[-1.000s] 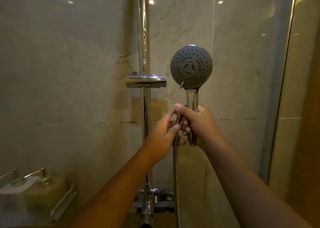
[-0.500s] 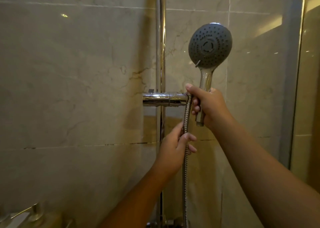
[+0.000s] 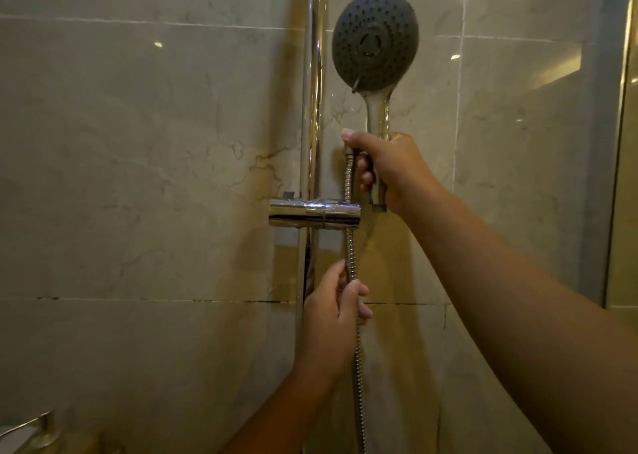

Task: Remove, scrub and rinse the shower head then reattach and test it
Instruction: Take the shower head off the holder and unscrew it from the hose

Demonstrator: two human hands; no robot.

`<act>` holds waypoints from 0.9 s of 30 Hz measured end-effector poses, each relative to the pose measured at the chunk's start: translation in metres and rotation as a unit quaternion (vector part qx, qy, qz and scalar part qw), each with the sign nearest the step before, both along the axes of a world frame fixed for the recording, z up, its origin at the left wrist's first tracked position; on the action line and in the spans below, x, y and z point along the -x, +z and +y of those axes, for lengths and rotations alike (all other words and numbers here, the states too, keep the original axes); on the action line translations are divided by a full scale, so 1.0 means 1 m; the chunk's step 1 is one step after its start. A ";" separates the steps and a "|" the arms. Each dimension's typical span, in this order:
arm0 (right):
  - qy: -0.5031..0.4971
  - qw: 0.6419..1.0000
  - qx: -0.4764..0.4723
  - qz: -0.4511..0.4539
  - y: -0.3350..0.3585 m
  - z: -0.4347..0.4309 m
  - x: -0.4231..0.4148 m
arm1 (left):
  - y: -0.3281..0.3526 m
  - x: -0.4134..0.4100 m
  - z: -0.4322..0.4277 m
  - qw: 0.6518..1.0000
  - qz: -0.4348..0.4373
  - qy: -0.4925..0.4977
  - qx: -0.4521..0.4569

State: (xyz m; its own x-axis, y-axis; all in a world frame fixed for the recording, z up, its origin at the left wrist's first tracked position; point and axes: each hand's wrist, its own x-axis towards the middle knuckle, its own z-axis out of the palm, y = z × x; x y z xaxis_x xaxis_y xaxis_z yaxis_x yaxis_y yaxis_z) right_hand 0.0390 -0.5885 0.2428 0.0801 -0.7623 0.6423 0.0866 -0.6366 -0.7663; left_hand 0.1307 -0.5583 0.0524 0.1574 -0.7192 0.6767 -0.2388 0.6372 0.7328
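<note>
While the right hand (image 3: 390, 167) is wrapped tight around the shiny handle, the shower head (image 3: 375, 39) stands up straight with its gray round face full of little holes turned this way. It is up high, just right of the tall silver pole (image 3: 312, 91) on the tile wall (image 3: 138, 143). Lower down, the left hand (image 3: 333, 312) is closed around the bumpy metal hose (image 3: 359, 367). That hose comes out by the right hand's thumb, runs down into the right end of the silver holder (image 3: 314, 213) on the pole, then hangs down past the left hand. A glass door edge (image 3: 618, 143) stands at the far right.
</note>
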 end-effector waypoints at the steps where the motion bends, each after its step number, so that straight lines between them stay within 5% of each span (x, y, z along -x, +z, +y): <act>1: 0.002 1.000 0.003 0.002 0.002 -0.002 -0.001 | -0.002 0.001 0.000 1.000 0.006 0.009 0.000; 14: 0.024 0.994 0.013 0.109 -0.026 -0.017 0.016 | -0.046 0.011 0.004 0.982 -0.031 0.181 -0.037; 27: 0.102 0.987 -0.043 0.118 -0.054 -0.015 0.025 | -0.082 0.012 0.000 0.977 -0.044 0.184 -0.102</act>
State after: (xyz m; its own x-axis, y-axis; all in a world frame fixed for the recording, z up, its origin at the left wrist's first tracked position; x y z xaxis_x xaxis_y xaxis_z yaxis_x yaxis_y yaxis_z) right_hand 0.0138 -0.6033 0.1883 0.3775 -0.7660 0.5203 0.0188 -0.5554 -0.8314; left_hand 0.1192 -0.5586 -0.0295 0.3774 -0.7464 0.5481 -0.4921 0.3397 0.8015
